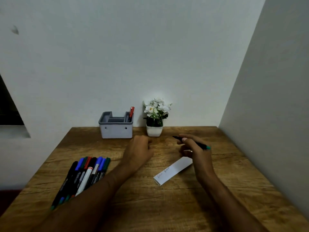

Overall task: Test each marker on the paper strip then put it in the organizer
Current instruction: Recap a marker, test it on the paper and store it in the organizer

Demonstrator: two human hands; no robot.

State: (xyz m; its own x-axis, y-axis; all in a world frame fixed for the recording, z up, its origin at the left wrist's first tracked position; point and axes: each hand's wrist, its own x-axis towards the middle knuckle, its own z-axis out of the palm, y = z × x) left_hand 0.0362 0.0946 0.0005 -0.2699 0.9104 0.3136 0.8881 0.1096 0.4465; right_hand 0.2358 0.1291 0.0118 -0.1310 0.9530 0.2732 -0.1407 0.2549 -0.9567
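The green marker (192,142) sits right of centre in the frame, held off the desk (167,206) in the right hand (195,153), its dark tip pointing left toward the plant pot (154,131) and its teal end poking out past the knuckles. Whether the tip is capped cannot be told. The paper strip (173,169) lies just below that hand, with two scribbles near its lower-left end.

The likely trouble, as a judgement: if the tip is bare, it could mark the wood or the left hand on the way across. The organizer (116,127) stands at the back of the desk, upper centre, with a red marker (131,113) already in its right compartment; a careless drop could catch the rim or knock that pen.

The right hand pinches the marker between thumb and fingers, otherwise loosely curled. The left hand (138,151) is near the middle, curled closed; whether it holds anything, such as a cap, cannot be seen. The untested markers (83,174) lie bundled at lower left, partly under the left forearm.
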